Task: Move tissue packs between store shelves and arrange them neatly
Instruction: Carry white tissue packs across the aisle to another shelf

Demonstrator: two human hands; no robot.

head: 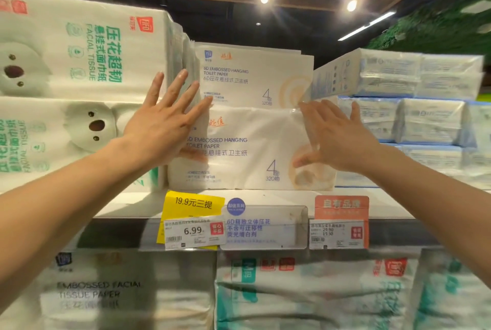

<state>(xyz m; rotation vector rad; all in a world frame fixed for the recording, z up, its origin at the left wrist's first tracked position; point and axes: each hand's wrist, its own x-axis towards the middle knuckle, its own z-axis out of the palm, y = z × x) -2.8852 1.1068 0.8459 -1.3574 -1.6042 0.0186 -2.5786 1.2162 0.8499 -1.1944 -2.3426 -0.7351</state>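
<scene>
We find the left hand [164, 122] flat, its fingers straight and spread over the left edge of the lower hanging-paper pack [244, 149]. Its fingertips reach the upper pack [252, 77], and it grips nothing. The right hand [337, 138] is likewise spread and pressed flat to the lower pack's right edge.

The lower pack stands on the white shelf board [119, 207], with the upper pack above it. Both are soft white blocks in thin film that wrinkles at the corners.

Tall green-printed facial tissue packs [79, 50] crowd the left side, touching both. Stacked blue-wrapped packs [430, 120] close off the right, and one tilted blue pack [334, 74] leans towards the upper pack's corner.

Open room lies only towards us, over the shelf's front lip, which carries a yellow price tag [191, 203] and a clear label holder [265, 226]. Below are further packs [119, 290], blurred.
</scene>
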